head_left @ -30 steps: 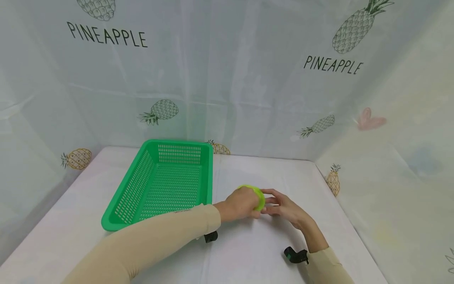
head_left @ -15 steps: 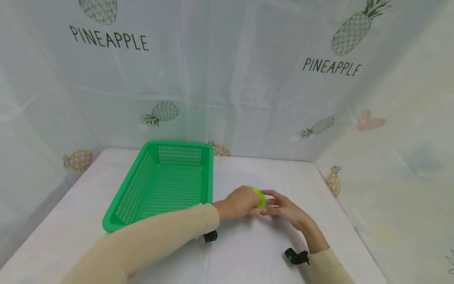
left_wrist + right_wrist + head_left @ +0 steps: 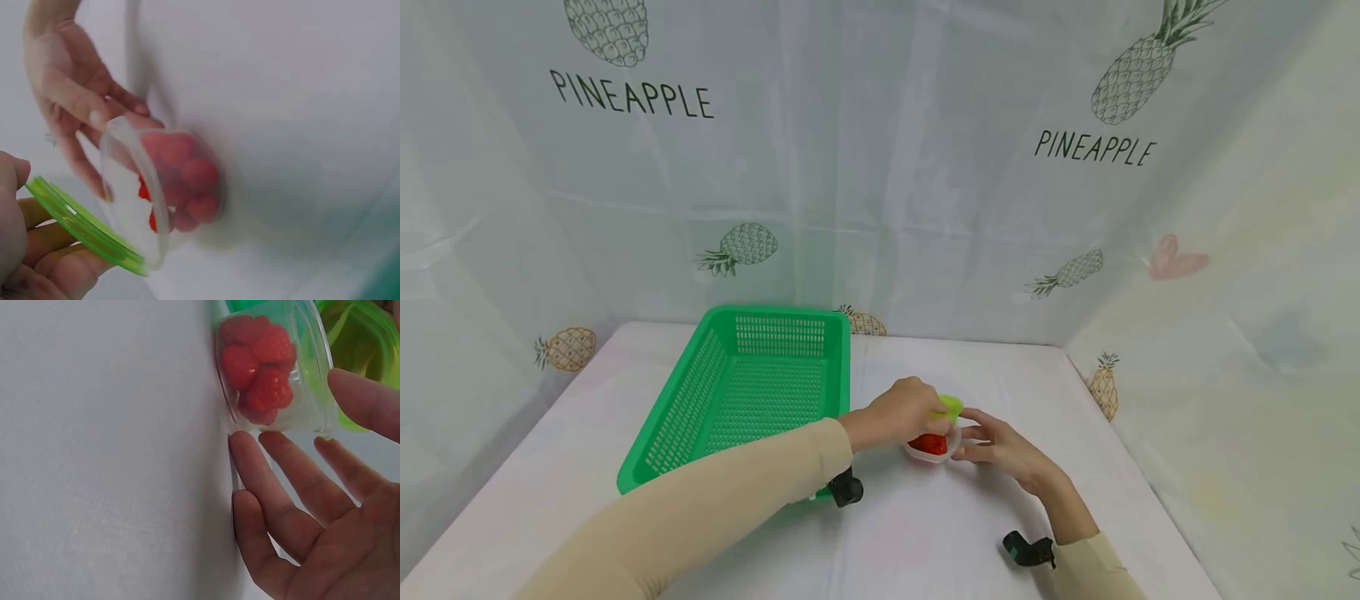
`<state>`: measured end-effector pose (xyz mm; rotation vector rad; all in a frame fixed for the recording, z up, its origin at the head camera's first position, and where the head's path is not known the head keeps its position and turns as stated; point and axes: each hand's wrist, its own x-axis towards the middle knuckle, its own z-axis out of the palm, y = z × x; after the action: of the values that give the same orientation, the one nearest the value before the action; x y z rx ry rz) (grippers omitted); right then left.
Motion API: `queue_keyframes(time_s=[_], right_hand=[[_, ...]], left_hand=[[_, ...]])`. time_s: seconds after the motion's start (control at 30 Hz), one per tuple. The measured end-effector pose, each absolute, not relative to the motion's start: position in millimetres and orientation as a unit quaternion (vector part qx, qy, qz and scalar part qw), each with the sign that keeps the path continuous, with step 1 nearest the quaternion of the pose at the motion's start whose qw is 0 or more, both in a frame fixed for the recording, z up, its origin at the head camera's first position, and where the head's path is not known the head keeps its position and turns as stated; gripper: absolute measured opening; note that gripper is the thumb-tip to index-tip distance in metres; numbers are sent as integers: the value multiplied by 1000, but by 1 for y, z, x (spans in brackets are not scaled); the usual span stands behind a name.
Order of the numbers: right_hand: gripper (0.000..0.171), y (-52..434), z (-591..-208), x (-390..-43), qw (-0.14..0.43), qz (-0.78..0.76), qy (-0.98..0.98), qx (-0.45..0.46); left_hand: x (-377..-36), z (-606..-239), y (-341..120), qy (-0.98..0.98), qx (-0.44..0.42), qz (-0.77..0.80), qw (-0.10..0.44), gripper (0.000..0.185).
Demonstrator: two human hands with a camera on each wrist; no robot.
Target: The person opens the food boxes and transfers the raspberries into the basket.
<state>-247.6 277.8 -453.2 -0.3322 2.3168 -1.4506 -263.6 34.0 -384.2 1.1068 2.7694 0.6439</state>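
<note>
A small clear tub [image 3: 931,447] of red raspberries stands on the white table, just right of the green basket. My left hand [image 3: 904,412] pinches the tub's light-green lid [image 3: 950,407] and holds it tilted just above the tub's left rim. The left wrist view shows the lid [image 3: 81,228] clear of the open tub [image 3: 181,187]. My right hand [image 3: 992,442] lies beside the tub with straight fingers touching its side. In the right wrist view the fingers [image 3: 281,469] rest at the tub [image 3: 269,369] and the thumb is close to its rim.
A green slotted basket [image 3: 733,317] with nothing in it sits at the left middle of the table [image 3: 925,533]. Pineapple-print sheeting walls the back and both sides. Bare white cloth lies in front of and to the right of the hands.
The left hand has lifted the green lid off the tub, and the red berries now show. The right hand stays beside the tub.
</note>
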Motion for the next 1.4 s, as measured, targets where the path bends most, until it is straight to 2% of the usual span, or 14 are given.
queue_keyframes(time_s=[0.23, 0.37, 0.5, 0.77, 1.0, 1.4], right_hand=[[73, 274, -455, -246, 185, -511, 833, -104], [73, 273, -455, -246, 184, -508, 834, -107], [72, 272, -455, -245, 177, -500, 841, -108], [74, 271, -454, -245, 171, -493, 845, -115], [72, 271, -455, -246, 172, -491, 847, -110], [69, 274, -453, -249, 191, -496, 837, -134]], left_hand=[[-271, -370, 26, 899, 346, 266, 26, 49], [-278, -365, 20, 903, 342, 260, -7, 50], [-285, -362, 14, 907, 318, 275, -18, 47], [-304, -354, 10, 903, 251, 349, -8, 34], [-321, -348, 9, 896, 196, 399, 3, 32], [-347, -357, 9, 883, 91, 452, 82, 31]])
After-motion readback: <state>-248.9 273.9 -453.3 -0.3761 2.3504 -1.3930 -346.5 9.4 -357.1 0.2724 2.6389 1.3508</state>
